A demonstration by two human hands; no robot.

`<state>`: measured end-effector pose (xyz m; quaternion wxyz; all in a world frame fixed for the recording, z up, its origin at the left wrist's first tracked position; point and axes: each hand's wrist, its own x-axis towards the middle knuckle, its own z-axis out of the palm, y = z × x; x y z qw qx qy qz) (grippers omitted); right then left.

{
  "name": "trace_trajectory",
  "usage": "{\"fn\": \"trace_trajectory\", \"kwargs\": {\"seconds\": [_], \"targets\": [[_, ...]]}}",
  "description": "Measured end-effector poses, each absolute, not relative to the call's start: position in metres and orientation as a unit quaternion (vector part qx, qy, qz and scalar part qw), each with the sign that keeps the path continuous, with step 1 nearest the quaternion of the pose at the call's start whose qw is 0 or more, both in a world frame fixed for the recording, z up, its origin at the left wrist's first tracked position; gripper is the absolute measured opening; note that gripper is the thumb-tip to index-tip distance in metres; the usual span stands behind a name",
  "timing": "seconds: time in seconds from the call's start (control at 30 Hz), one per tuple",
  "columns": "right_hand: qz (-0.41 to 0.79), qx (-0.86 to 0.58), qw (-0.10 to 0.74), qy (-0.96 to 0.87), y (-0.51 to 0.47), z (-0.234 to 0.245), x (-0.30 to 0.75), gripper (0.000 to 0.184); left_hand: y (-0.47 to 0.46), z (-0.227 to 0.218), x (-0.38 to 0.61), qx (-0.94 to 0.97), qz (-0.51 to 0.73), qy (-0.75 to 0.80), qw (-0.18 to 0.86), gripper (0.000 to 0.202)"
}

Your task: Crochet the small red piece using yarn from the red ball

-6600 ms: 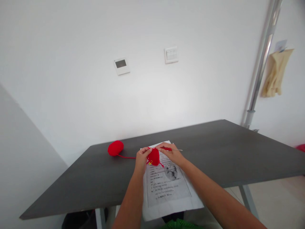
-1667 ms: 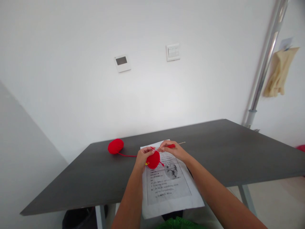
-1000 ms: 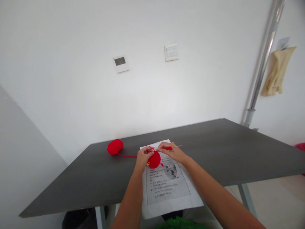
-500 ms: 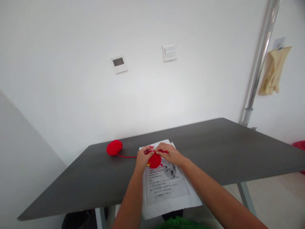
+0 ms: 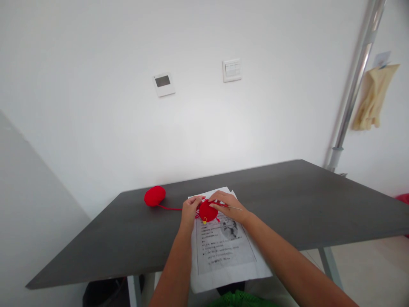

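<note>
A round red crochet piece (image 5: 208, 212) is between my hands, above a printed sheet. A yellow stitch marker (image 5: 205, 221) hangs from its lower edge, and a short red tail sticks out at its lower right. My left hand (image 5: 191, 205) is closed, pinching the red yarn at the piece's upper left. Closed around a crochet hook (image 5: 235, 208) with a red grip, my right hand (image 5: 225, 200) has its fingertips at the piece's upper right edge. The hook's tip is too small to make out. Yarn runs left from my left hand to a red yarn ball (image 5: 155, 196).
The printed paper (image 5: 223, 268) lies under my hands and overhangs the front edge of the dark grey table (image 5: 271, 192). Behind is a white wall with a switch (image 5: 231, 70) and a small panel (image 5: 164, 85). Pale gloves (image 5: 375, 98) hang beside a metal pipe (image 5: 354, 85) at right.
My left fingertips have shifted off the crochet piece to its upper left, so more of the piece and the stitch marker shows. The view has turned slightly left.
</note>
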<state>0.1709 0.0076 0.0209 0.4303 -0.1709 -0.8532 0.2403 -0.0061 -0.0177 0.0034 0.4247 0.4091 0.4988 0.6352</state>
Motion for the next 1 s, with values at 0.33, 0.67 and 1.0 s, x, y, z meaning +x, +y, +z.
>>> {"fn": "trace_trajectory", "kwargs": {"seconds": [0.33, 0.67, 1.0], "targets": [[0.214, -0.175, 0.437, -0.856, 0.0068, 0.0212, 0.171, 0.016, -0.0176, 0.0016, -0.0053, 0.417, 0.617, 0.503, 0.44, 0.032], [0.187, -0.193, 0.449, -0.852, 0.0079, 0.0184, 0.171, 0.016, -0.02, 0.0058, -0.002, 0.392, 0.609, 0.524, 0.448, 0.038], [0.156, -0.218, 0.417, -0.868, 0.0082, 0.0186, 0.1711, 0.012, -0.0199, 0.0068, -0.0028, 0.469, 0.604, 0.535, 0.36, 0.032]]}}
